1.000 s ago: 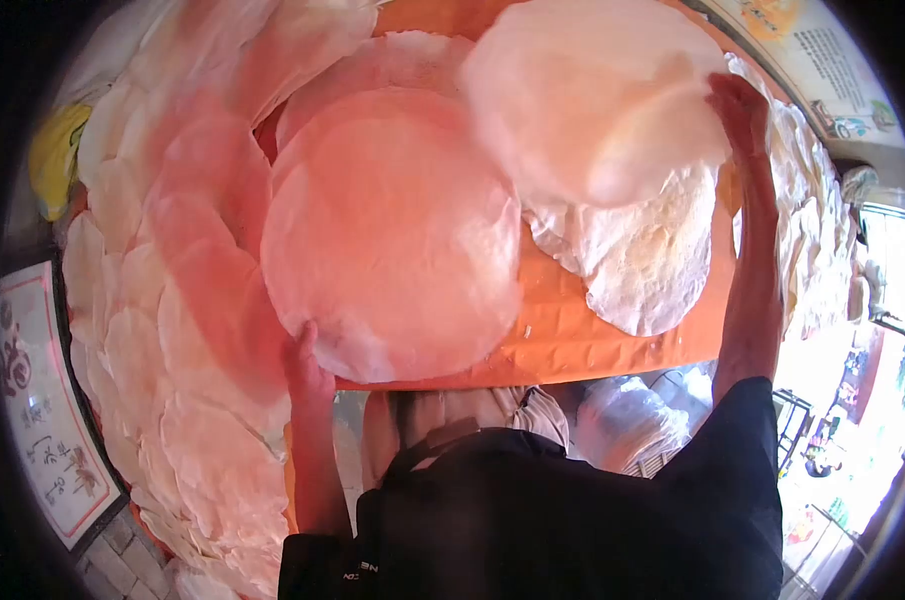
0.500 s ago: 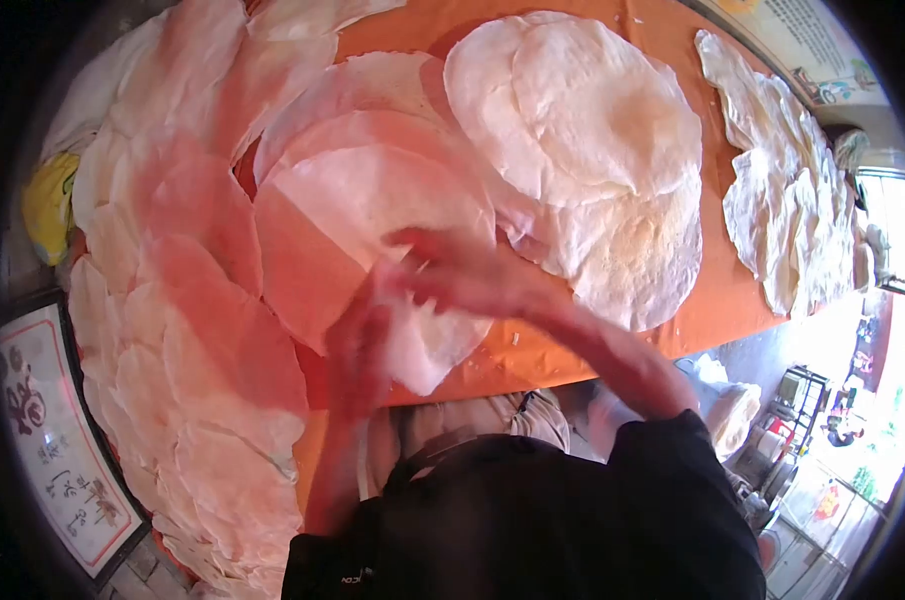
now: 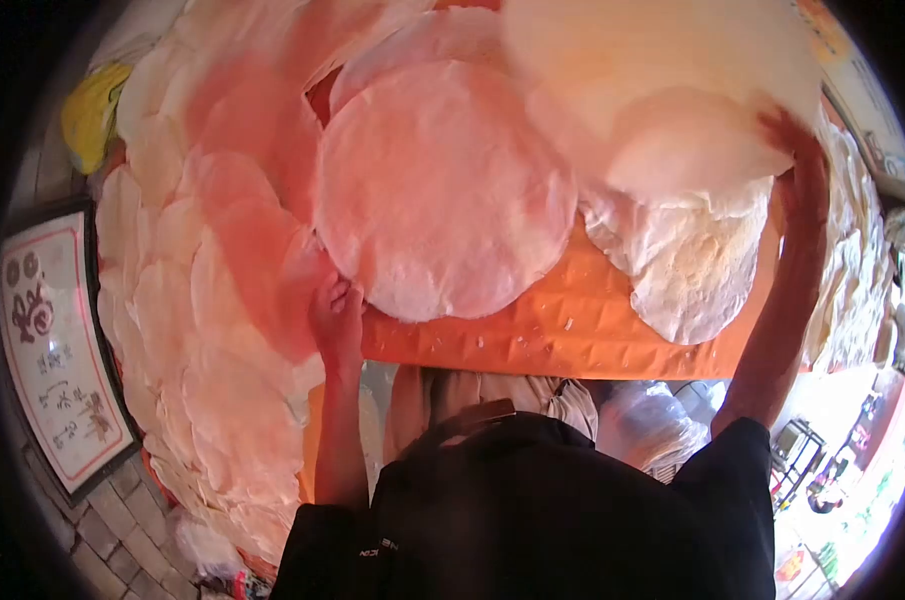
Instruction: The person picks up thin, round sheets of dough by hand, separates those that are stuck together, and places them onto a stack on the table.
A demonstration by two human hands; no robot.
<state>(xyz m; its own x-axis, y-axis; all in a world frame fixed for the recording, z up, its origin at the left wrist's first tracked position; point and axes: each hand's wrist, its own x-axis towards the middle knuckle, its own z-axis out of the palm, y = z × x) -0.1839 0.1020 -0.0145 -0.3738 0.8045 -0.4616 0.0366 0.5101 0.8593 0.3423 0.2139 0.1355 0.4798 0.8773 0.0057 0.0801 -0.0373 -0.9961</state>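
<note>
Half second back: both hands joined over pink sheet near counter front. Now apart: left hand (image 3: pixel 337 318) at lower-left rim of pink sheet (image 3: pixel 442 180), flat on orange counter (image 3: pixel 572 325), grip impossible to tell; right hand (image 3: pixel 800 175) raised far right, pinching edge of white sheet (image 3: pixel 662 90), lifted, blurred, above white stack (image 3: pixel 687 275). Framed sign (image 3: pixel 57 350) at left: red and black characters, unreadable.

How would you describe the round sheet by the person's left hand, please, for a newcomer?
On the orange table, just above its near edge, lies the round sheet, flat and pink, with the left hand at its lower left rim. Unlike the overlapping sheets heaped to the left and the pale sheet held up by the right hand, it shows nearly a full circle.
</note>
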